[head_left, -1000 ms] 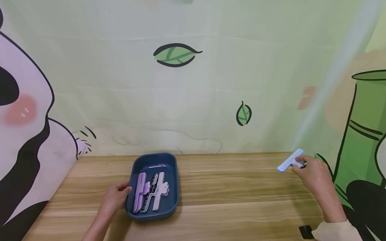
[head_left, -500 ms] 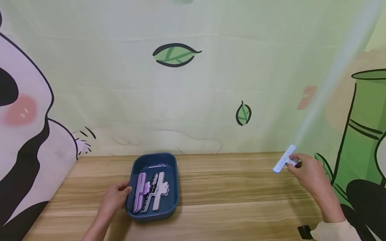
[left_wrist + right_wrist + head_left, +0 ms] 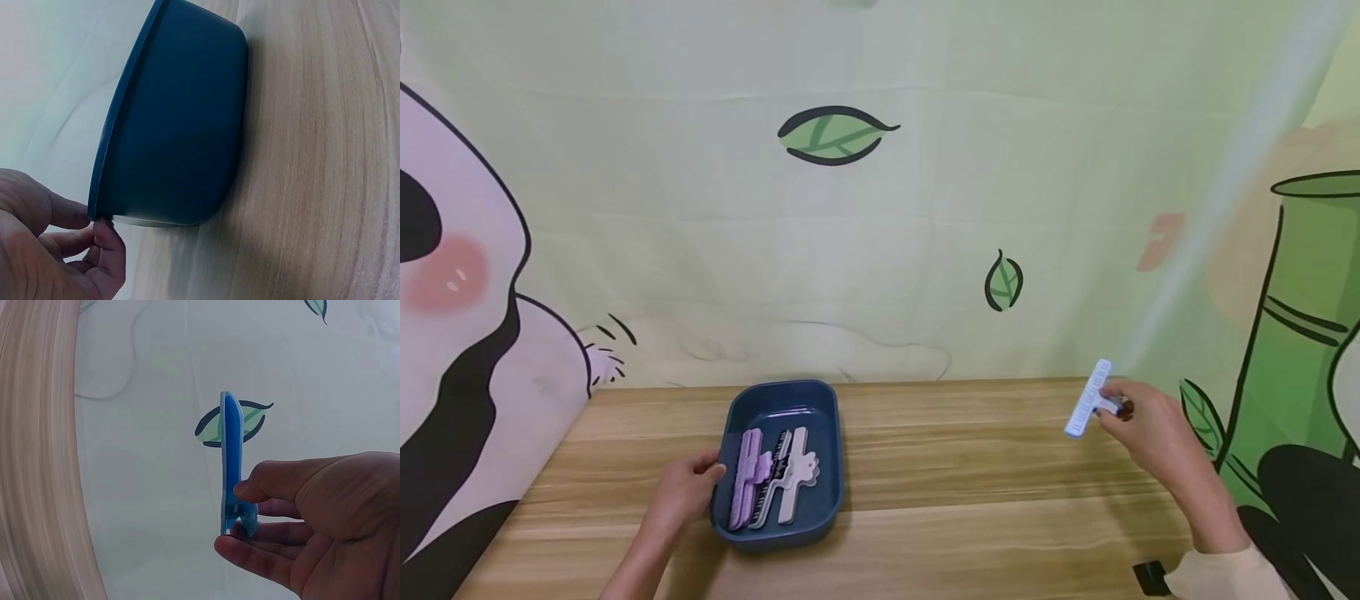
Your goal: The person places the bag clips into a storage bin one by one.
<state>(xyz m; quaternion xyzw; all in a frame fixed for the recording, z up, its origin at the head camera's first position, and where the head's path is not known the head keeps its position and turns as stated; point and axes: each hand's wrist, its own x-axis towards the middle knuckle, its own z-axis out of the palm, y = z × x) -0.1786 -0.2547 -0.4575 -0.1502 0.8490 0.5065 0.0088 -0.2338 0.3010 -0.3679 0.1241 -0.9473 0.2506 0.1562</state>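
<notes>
A dark blue rectangular tray [image 3: 833, 417] stands on the table, left of middle. My left hand [image 3: 683, 492] pinches its left rim between thumb and fingers, as the left wrist view shows close up. Inside lie a purple clip [image 3: 747, 479], a black-and-white clip [image 3: 772, 483] and a white clip [image 3: 800, 472] with a flower-shaped handle, side by side. Over the table's right part my right hand [image 3: 1150, 425] pinches a light blue bag clip [image 3: 1086, 402] by its handle. In the right wrist view the clip's blue bar [image 3: 232, 444] points upward past the fingers.
The wood-grain table [image 3: 955, 467] ends at the back against a hanging cloth [image 3: 880, 250] printed with leaves, a panda and bamboo. A small black object [image 3: 1151, 577] shows by the right sleeve at the front.
My right hand has moved somewhat left with the light blue clip, whose bar has turned more upright in the head view. The left hand keeps its hold on the tray.
</notes>
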